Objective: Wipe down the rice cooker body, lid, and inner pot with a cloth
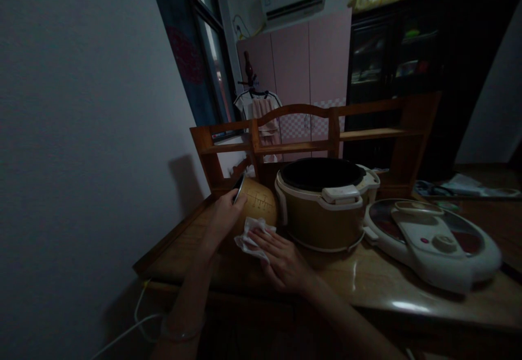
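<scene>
A gold inner pot (261,201) with printed level marks is tilted on its side, its mouth toward the left. My left hand (225,213) grips the pot by its rim, some fingers hidden inside. With my right hand (285,259) I press a white tissue (253,239) against the lower side of the pot, fingers closed over it. Just to the right stands the rice cooker body (326,221), gold with a white rim and a dark opening. Beside it lies the detached white lid (432,240), with a round knob on top.
The wooden desk (383,289) backs onto a low wooden shelf (293,146). A grey wall (101,131) rises close on the left, and a white cable (141,316) hangs below the desk's left corner. Clothes (263,110) hang behind the shelf, before pink cabinets (291,61).
</scene>
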Action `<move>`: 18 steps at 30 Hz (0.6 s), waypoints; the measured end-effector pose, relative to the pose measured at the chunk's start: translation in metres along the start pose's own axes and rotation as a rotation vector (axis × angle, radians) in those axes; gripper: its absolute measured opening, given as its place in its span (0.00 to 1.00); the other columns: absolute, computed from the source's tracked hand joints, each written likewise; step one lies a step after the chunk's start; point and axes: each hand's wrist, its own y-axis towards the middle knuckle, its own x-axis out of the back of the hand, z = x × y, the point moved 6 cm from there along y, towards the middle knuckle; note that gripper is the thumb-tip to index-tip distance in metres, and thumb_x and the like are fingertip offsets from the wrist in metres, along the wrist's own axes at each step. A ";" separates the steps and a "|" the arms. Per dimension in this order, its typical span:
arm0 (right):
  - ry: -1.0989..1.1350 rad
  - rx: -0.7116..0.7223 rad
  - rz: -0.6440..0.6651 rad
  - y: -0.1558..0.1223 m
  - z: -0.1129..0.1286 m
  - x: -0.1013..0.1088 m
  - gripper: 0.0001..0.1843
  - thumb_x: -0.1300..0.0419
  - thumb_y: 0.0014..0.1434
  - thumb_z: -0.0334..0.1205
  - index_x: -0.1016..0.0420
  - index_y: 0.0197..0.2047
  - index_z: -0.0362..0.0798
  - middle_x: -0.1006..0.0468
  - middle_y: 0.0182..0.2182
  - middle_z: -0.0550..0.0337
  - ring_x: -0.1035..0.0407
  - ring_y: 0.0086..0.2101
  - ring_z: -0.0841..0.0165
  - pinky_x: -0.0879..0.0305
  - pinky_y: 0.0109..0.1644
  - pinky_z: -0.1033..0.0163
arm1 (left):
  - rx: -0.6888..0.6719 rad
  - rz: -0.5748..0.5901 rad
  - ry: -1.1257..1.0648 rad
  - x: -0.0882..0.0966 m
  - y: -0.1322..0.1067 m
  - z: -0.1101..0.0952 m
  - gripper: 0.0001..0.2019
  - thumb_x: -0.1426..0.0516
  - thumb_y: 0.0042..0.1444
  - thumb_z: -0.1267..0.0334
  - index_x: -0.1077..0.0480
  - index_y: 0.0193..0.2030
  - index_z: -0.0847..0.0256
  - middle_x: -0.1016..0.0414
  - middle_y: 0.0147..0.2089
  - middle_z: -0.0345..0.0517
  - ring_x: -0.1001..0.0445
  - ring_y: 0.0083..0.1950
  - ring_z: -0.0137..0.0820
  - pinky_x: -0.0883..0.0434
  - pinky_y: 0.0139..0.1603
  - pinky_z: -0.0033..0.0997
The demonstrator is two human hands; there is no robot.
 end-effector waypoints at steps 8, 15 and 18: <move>-0.014 0.056 0.039 -0.006 0.006 -0.006 0.32 0.51 0.61 0.33 0.45 0.69 0.39 0.49 0.70 0.51 0.59 0.70 0.63 0.52 0.72 0.49 | -0.037 -0.029 -0.017 0.006 -0.023 -0.008 0.12 0.49 0.58 0.58 0.27 0.38 0.62 0.22 0.36 0.42 0.28 0.35 0.32 0.35 0.37 0.27; -0.023 0.086 0.035 -0.008 0.009 -0.007 0.32 0.50 0.59 0.33 0.42 0.67 0.38 0.45 0.69 0.49 0.57 0.69 0.63 0.49 0.71 0.49 | -0.026 -0.064 -0.034 0.005 -0.031 -0.009 0.12 0.49 0.60 0.58 0.28 0.37 0.61 0.23 0.36 0.40 0.29 0.35 0.30 0.36 0.37 0.26; -0.025 0.096 0.033 -0.008 0.011 -0.006 0.32 0.50 0.59 0.33 0.43 0.67 0.39 0.44 0.68 0.49 0.57 0.69 0.64 0.49 0.71 0.49 | -0.023 -0.068 -0.038 0.005 -0.035 -0.007 0.12 0.49 0.60 0.57 0.29 0.36 0.61 0.24 0.34 0.39 0.30 0.34 0.30 0.37 0.36 0.26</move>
